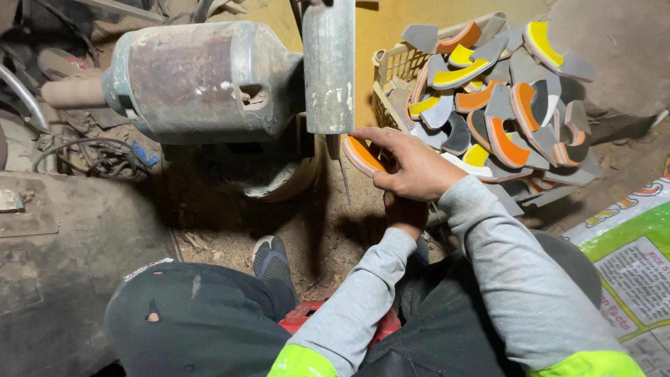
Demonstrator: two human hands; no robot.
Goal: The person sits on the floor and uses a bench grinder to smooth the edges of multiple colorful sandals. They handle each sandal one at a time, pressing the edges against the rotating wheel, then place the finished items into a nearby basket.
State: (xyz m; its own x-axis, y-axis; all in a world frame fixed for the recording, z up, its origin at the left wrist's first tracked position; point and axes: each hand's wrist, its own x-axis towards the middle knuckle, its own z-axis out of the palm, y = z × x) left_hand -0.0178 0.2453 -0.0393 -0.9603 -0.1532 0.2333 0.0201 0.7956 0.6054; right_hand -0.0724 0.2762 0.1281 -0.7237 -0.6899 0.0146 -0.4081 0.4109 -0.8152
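Note:
My right hand (412, 164) grips a curved orange-and-grey sole piece (361, 155) and holds its edge up against the lower rim of a worn metal grinding wheel housing (328, 66). My left hand (405, 213) sits just below and behind the right one, mostly hidden by it; whether it touches the piece I cannot tell. Both arms wear grey sleeves with bright yellow-green cuffs near my body. The wheel is driven by a rusty grey motor (202, 80) to the left.
A pale plastic basket (391, 66) at upper right is heaped with several grey, orange and yellow curved sole pieces (499, 105). A printed sack (628, 258) lies at right. Tangled cables (98, 157) lie at left. My dark-trousered knees and a shoe (271, 260) sit over dusty ground.

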